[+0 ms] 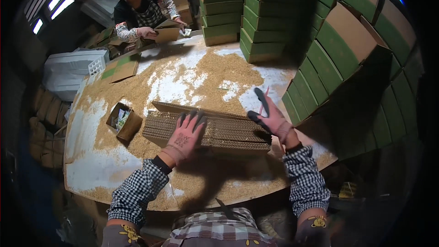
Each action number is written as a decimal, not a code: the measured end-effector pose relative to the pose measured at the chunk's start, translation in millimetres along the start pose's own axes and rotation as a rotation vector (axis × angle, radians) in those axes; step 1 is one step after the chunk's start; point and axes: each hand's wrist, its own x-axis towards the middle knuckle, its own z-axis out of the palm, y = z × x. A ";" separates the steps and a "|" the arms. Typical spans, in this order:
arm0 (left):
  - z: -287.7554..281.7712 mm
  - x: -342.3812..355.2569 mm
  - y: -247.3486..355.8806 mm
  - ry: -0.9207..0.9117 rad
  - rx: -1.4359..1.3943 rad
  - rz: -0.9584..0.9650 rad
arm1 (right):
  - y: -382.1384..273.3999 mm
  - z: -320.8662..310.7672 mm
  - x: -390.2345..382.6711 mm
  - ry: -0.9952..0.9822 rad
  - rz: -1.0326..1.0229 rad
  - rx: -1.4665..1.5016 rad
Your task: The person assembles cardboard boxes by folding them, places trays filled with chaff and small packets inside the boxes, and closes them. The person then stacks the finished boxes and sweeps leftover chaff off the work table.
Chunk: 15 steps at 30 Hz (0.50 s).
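A stack of flat corrugated cardboard sheets (219, 130) lies across the table before me, its ridged edges turned up toward me. My left hand (184, 136), in a pink glove with dark fingertips, rests on the stack with its fingers stretched out. At the stack's right end is my right hand (274, 120), gloved the same way, its thumb and fingers apart. A thin pink strip (266, 96) shows beside its fingers; I cannot tell whether it is held. One sheet (201, 109) stands slightly apart along the far side of the stack.
Wood shavings (228, 71) cover much of the white table (87, 176). A small open box (125, 123) with packets stands left. Green cartons (320, 71) are piled at right, more (222, 16) at the back. Across the table, a person (141, 13) handles a cardboard piece (167, 34).
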 end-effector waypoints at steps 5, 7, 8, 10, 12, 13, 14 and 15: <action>14.7 -29.1 10.7 0.089 0.192 0.207 | -22.1 18.3 23.5 -0.236 0.319 -0.598; -3.2 -30.3 33.9 -0.029 -0.056 0.101 | -4.8 0.7 5.0 -0.072 0.166 -0.496; -4.2 -17.2 46.5 -0.065 -0.151 0.099 | 26.4 10.9 -10.4 0.052 0.018 -0.372; -3.9 -15.4 27.6 -0.157 0.048 0.064 | -34.6 29.8 -15.5 -0.285 0.048 -0.676; -5.6 -7.0 23.0 -0.172 -0.077 0.038 | 7.7 65.1 9.0 -0.122 -0.015 -0.841; 5.6 -14.5 2.0 -0.062 -0.132 0.059 | -18.7 63.7 15.0 -0.057 0.026 -0.779; 1.6 -11.7 8.1 -0.086 -0.113 0.010 | -36.8 56.3 1.1 0.024 0.036 -0.905; -11.8 -5.3 25.9 -0.253 -0.251 -0.091 | -51.4 38.0 -23.4 -0.013 0.041 -0.942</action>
